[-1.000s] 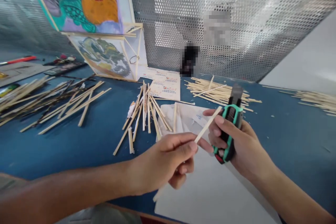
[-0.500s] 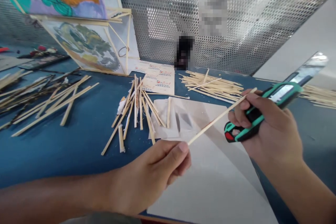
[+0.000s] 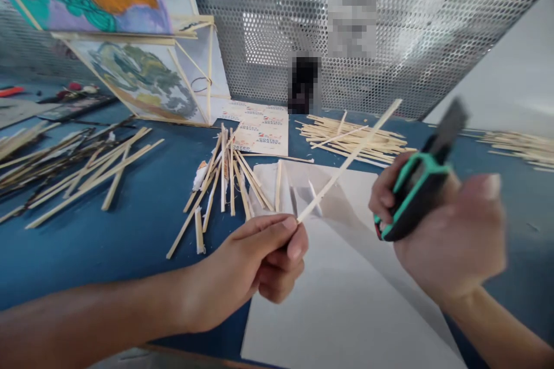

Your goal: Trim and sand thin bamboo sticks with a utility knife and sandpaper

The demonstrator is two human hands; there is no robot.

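Note:
Between thumb and fingers, my left hand [image 3: 264,259] pinches the lower end of a thin wooden stick [image 3: 350,158], which slants up to the right over the paper. My right hand [image 3: 450,242] is wrapped round a green and black utility knife [image 3: 413,196], its wide blade pointing up and away; motion blurs this hand, and its thumb is lifted off the handle. The stick and the knife are apart. Beneath both hands lies a large white sheet [image 3: 329,294]. Left of it is a loose bunch of cut sticks [image 3: 216,179], some with torn paper on them.
Behind the sheet lie a pile of sticks [image 3: 341,138] and a printed sandpaper sheet [image 3: 264,124]. More sticks [image 3: 86,173] cover the table's left side, others [image 3: 519,147] the far right. Painted panels [image 3: 138,78] on stick frames stand before a perforated metal screen [image 3: 259,23].
My right hand has let go of the stick's upper end and turned, with the knife now more upright. The stick has swung up steeper in my left hand.

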